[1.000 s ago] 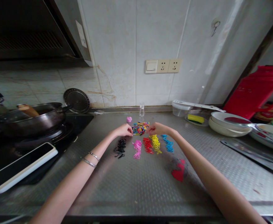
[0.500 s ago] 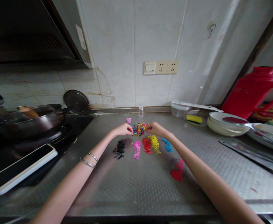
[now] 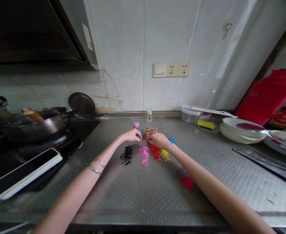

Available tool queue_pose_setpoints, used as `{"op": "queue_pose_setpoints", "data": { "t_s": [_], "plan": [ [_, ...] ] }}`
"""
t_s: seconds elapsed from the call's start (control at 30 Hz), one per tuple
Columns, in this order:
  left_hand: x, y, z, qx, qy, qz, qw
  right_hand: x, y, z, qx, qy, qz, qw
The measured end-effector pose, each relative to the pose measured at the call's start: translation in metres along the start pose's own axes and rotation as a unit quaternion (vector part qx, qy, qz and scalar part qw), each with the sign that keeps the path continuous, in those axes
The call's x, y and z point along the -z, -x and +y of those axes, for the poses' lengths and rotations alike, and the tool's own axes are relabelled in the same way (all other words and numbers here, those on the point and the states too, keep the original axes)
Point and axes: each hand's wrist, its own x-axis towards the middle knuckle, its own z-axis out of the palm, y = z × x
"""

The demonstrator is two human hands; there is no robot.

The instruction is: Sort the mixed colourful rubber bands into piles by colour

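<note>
1. The person's left hand (image 3: 133,135) is bent at the left edge of a mixed pile (image 3: 148,130) of small coloured bands, fingertips drawn together; whether a band is pinched there cannot be told.
2. The right hand (image 3: 159,139) reaches over the pile's near right side, fingers curled downward onto it; its grip, too, cannot be made out.
3. The pile lies between the hands on the metal countertop (image 3: 133,198). Nearer the person sit a black heap (image 3: 126,155), a pink heap (image 3: 144,156), a red heap (image 3: 156,152) and a yellow heap (image 3: 165,155), with a blue heap (image 3: 172,139) beyond the right wrist.
4. The right hand and wrist cover parts of the yellow and blue heaps. A small pink object (image 3: 136,125) sits just behind the left hand; a clear bottle (image 3: 149,118) stands upright beyond the pile, near the wall.
5. Farther out, a pan (image 3: 42,122) and a phone-like slab (image 3: 23,177) lie left; a yellow sponge (image 3: 205,124), stacked bowls (image 3: 239,135) and a red thermos (image 3: 267,97) are right.
6. The mixed pile looks wider crosswise, though hands hide its edges. The pink heap's long axis runs front to back; the black one's near end slants left, the red one's slightly right. The blue one's axis is hidden.
</note>
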Motion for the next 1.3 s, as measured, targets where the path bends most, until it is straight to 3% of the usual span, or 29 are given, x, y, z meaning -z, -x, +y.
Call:
{"op": "queue_pose_setpoints", "data": {
  "t_s": [0.17, 0.63, 0.77, 1.03, 1.3],
  "plan": [
    [-0.005, -0.004, -0.007, -0.012, -0.036, 0.057, 0.998, -0.001, -0.001, 0.0, 0.0, 0.0, 0.007, 1.0],
    [-0.021, -0.006, -0.006, 0.009, -0.11, 0.081, 0.991, 0.0, 0.001, 0.003, 0.003, -0.012, 0.02, 1.0],
    [-0.011, -0.002, -0.004, 0.0, -0.064, 0.051, 0.997, 0.004, 0.002, 0.004, -0.016, -0.011, 0.017, 1.0],
    [-0.006, 0.003, 0.004, -0.014, 0.007, -0.087, 0.996, 0.002, 0.001, 0.0, 0.001, -0.016, 0.006, 1.0],
    [-0.008, 0.003, 0.008, -0.009, 0.002, -0.094, 0.995, 0.0, 0.0, -0.004, 0.017, -0.008, 0.012, 1.0]
  ]
}}
